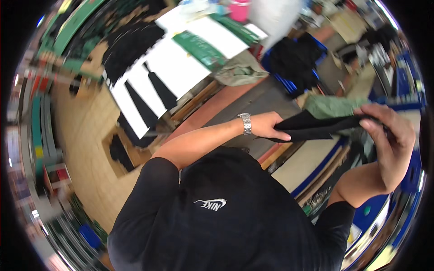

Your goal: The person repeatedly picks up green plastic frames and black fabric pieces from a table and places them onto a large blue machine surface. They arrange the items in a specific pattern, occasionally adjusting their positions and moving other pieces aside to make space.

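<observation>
My left grip (pixel 267 125) is clamped on one end of a black cloth (pixel 307 128), my right grip (pixel 391 135) on the other; cloth runs between them. Green sheet (pixel 332 106) right behind it, grey desk (pixel 262 98) beyond, blue basket (pixel 285 83) farther off.

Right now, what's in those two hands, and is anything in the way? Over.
Left hand gripping black cloth near one end. Right hand pinching the other end. Cloth held between them. Green crumpled material just beyond; can't tell if touching.
</observation>
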Demonstrator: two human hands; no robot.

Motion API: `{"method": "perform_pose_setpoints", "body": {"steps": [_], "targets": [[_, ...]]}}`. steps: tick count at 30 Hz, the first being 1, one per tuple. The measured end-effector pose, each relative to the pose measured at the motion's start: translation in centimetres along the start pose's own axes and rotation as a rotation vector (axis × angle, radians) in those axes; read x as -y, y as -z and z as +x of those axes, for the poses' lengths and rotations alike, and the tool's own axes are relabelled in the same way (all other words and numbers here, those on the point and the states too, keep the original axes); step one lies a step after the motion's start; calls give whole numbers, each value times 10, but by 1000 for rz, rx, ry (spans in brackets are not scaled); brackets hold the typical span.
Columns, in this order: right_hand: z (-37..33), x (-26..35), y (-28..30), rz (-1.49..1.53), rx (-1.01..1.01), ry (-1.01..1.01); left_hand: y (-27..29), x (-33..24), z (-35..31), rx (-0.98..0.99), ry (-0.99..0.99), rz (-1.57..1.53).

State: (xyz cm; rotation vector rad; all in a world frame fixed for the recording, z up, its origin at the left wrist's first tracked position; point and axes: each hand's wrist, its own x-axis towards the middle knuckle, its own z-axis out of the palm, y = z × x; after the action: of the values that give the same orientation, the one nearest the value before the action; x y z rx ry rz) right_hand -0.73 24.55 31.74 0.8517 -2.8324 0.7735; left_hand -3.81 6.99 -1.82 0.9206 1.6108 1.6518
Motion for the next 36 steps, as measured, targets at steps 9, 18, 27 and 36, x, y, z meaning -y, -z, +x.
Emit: {"method": "perform_pose_setpoints", "body": {"steps": [9, 18, 27, 36], "targets": [[101, 75, -111, 313, 251, 377, 33, 48, -200, -421, 34, 37], [245, 127, -245, 424, 461, 129, 56, 73, -344, -786, 249, -121], [456, 85, -511, 526, 725, 43, 64, 157, -385, -1284, 279, -543], [543, 44, -796, 427, 883, -38, 114, 205, -343, -1732, 269, -1311]]}}
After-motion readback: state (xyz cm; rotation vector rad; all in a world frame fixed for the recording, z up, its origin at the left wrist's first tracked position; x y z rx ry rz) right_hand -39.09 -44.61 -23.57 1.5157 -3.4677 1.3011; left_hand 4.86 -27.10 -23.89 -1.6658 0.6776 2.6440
